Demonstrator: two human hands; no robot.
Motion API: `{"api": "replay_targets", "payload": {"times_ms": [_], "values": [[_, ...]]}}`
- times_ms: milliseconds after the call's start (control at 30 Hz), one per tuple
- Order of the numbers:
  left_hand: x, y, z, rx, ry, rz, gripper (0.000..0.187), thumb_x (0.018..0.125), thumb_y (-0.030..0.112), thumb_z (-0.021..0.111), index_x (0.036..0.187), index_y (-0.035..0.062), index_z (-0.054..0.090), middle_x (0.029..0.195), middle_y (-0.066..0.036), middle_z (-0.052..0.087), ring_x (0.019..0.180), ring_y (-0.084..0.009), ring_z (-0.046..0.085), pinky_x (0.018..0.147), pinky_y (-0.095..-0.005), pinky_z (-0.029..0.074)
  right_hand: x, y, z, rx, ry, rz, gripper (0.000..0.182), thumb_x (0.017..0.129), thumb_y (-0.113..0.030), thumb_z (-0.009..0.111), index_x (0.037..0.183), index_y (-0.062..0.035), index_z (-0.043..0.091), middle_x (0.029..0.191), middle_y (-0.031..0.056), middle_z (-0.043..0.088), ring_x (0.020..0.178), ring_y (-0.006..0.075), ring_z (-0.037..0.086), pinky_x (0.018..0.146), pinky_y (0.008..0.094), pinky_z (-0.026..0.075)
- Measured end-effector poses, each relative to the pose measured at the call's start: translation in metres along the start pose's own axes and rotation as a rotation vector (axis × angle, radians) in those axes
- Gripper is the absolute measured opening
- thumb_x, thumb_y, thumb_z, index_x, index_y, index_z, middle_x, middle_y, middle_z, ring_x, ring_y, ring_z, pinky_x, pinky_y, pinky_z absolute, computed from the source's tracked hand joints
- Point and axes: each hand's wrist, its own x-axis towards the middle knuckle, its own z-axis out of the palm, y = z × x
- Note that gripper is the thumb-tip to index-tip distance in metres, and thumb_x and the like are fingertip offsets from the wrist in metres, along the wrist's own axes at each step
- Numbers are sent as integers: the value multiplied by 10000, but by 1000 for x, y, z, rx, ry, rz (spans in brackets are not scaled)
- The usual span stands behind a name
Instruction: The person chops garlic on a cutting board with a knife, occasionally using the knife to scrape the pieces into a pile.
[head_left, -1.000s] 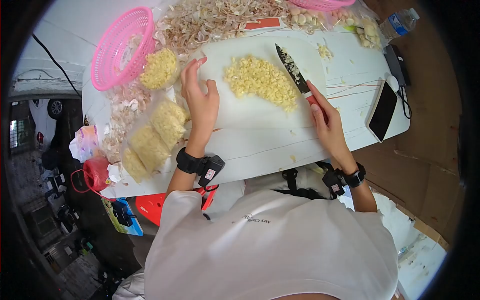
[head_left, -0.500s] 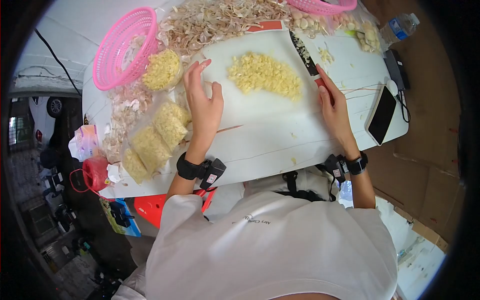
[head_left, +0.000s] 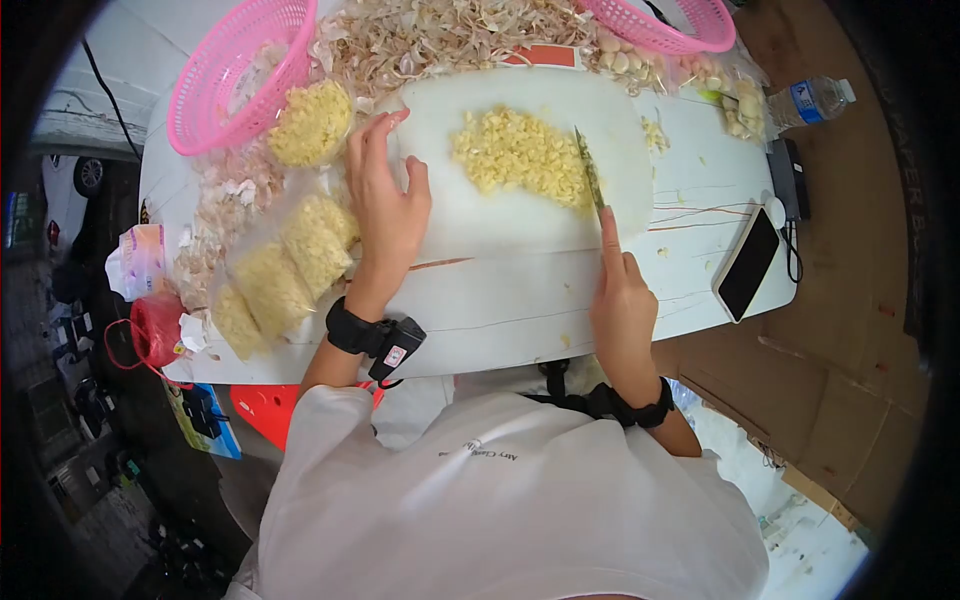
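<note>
Chopped garlic (head_left: 515, 155) lies in a pale yellow heap on the white cutting board (head_left: 480, 220). My right hand (head_left: 624, 300) is closed round the handle of a knife (head_left: 590, 170), index finger stretched along it. The blade stands nearly edge-on at the right side of the heap, with bits of garlic stuck to it. On the left edge of the board rests my left hand (head_left: 388, 200), fingers apart and holding nothing. Close beside it are a bag of chopped garlic (head_left: 312, 122) and several more filled plastic bags (head_left: 285, 270).
Garlic skins (head_left: 430, 40) cover the back of the table. Pink baskets (head_left: 240, 75) stand at the back left and back right. Bagged peeled cloves (head_left: 740, 105), a water bottle (head_left: 812, 100) and a phone (head_left: 750, 262) are on the right. A red plastic bag (head_left: 158, 330) sits front left.
My right hand has moved left and toward me with the knife, turning the blade from flat to nearly edge-on beside the garlic. The left hand stays at the board's left edge.
</note>
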Motion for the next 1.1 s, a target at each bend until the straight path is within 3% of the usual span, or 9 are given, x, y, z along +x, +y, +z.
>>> {"api": "replay_targets", "payload": {"times_ms": [100, 200, 267, 367, 667, 767, 867, 933, 1100], "values": [[-1, 0, 0, -15, 12, 8, 456, 784, -57, 527, 1232, 23, 545, 1272, -185, 494, 1236, -358, 448, 1066, -451, 349, -1, 2, 4, -203, -91, 23, 703, 865, 75, 543, 1505, -152, 363, 729, 116, 531, 537, 246, 531, 491, 376, 460], [0, 9, -2, -25, 2, -16, 459, 786, -60, 520, 1236, 28, 551, 1290, -190, 478, 1251, -363, 438, 1074, -452, 342, 0, 12, 8, -240, -56, -60, 773, 800, 68, 557, 1510, -162, 354, 793, 95, 531, 463, 266, 507, 422, 388, 453], [0, 9, -1, -33, -6, -38, 462, 788, -63, 516, 1239, 30, 553, 1299, -191, 470, 1258, -366, 433, 1079, -453, 337, 4, 19, 3, -96, -50, -82, 787, 794, 80, 563, 1511, -166, 352, 768, 98, 527, 502, 281, 526, 458, 392, 465], [0, 3, 0, 0, 0, -30, 482, 819, -45, 526, 1288, 62, 537, 1356, -122, 486, 1291, -278, 430, 1014, -406, 379, 6, 25, -11, 133, 9, -102, 795, 790, 97, 566, 1510, -159, 350, 741, 108, 521, 557, 296, 551, 507, 395, 478], [-2, 5, -1, -1, -46, -56, 481, 825, -44, 521, 1294, 62, 539, 1391, -123, 462, 1311, -272, 414, 1016, -407, 383, 4, 29, -16, 53, -81, -59, 799, 794, 90, 577, 1510, -185, 353, 728, 123, 521, 545, 304, 557, 497, 412, 478], [-1, 3, 0, -30, -28, -15, 478, 819, -57, 518, 1280, 65, 546, 1386, -116, 474, 1309, -268, 421, 1012, -403, 388, 8, 26, -20, 12, -118, -5, 680, 841, 133, 532, 1463, -125, 437, 719, 157, 533, 585, 298, 517, 600, 375, 477], [0, 4, 1, -50, -31, -2, 478, 811, -66, 512, 1268, 68, 547, 1363, -105, 503, 1290, -264, 450, 1004, -398, 393, 8, 34, -19, 44, -104, -82, 779, 806, 93, 570, 1505, -180, 361, 728, 124, 528, 548, 309, 557, 500, 417, 480], [2, 5, 1, -118, -30, 6, 446, 765, -92, 496, 1174, 42, 614, 1248, -153, 545, 1232, -326, 484, 1060, -417, 365, 12, 34, -21, 109, -71, -94, 775, 807, 95, 569, 1502, -179, 365, 727, 122, 529, 566, 309, 562, 515, 417, 484], [2, 8, 1, -153, -53, -37, 427, 757, -94, 496, 1130, 51, 646, 1208, -136, 580, 1192, -313, 517, 1036, -401, 385, 23, 14, -19, 190, -18, -126, 779, 804, 112, 560, 1501, -179, 367, 728, 116, 530, 614, 308, 568, 557, 415, 492]]}}
